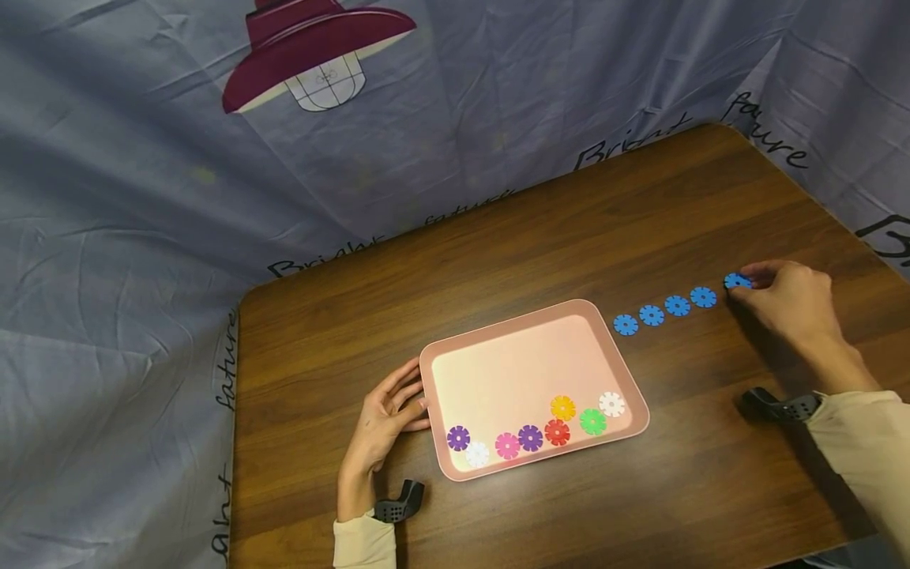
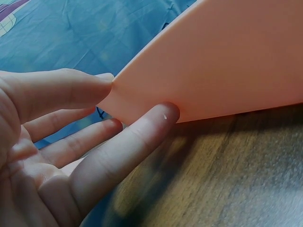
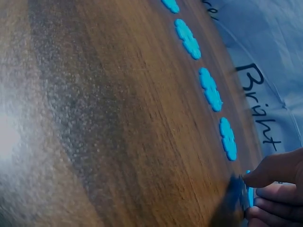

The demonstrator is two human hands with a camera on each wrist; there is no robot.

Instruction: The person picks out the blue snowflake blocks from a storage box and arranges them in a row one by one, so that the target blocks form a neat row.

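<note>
At the right end of a row, my right hand (image 1: 792, 300) pinches a blue interlocking disc (image 1: 736, 281) between thumb and fingers. In the right wrist view that disc (image 3: 250, 189) is partly hidden by the fingers, low over the wood. Several matching blue discs (image 1: 678, 306) lie in a slanting line between it and the pink tray (image 1: 515, 322). My left hand (image 1: 384, 415) rests against the tray's left side. Its fingers are extended, with fingertips on the outer wall (image 2: 213, 61) in the left wrist view.
Along the tray's near side lie loose discs, among them purple (image 1: 458, 438), pink (image 1: 507, 446), red (image 1: 558, 432), yellow (image 1: 563, 408), green (image 1: 592, 421) and white (image 1: 611, 405). A printed curtain (image 1: 462, 103) hangs behind the wooden table (image 1: 341, 340).
</note>
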